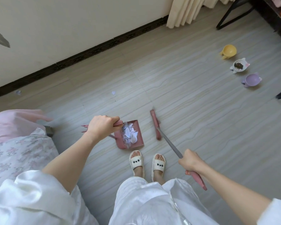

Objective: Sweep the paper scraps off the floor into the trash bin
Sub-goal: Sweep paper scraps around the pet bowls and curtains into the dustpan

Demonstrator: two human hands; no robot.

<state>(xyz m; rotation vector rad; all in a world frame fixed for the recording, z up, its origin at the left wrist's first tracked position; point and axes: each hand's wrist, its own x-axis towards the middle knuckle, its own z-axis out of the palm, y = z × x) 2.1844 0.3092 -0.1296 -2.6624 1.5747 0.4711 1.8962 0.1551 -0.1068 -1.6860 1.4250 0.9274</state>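
Note:
A pink dustpan (pixel 139 137) stands on the floor just ahead of my feet, with a heap of white paper scraps (pixel 130 133) inside it. My left hand (pixel 101 125) grips the dustpan's pink handle from above. My right hand (pixel 191 162) grips the broom's handle, and the pink broom head (pixel 155 124) rests on the floor just right of the dustpan. One loose paper scrap (pixel 113 92) lies farther out on the floor. Another scrap (pixel 18 92) lies near the wall's dark skirting at the left. No trash bin is in view.
A bed with floral and pink bedding (pixel 15 143) fills the left. Three small pet bowls, yellow (pixel 229 51), white (pixel 239 67) and purple (pixel 251 80), stand on the floor at the right. Black furniture legs (pixel 230 15) and a curtain (pixel 183 12) are at the back right.

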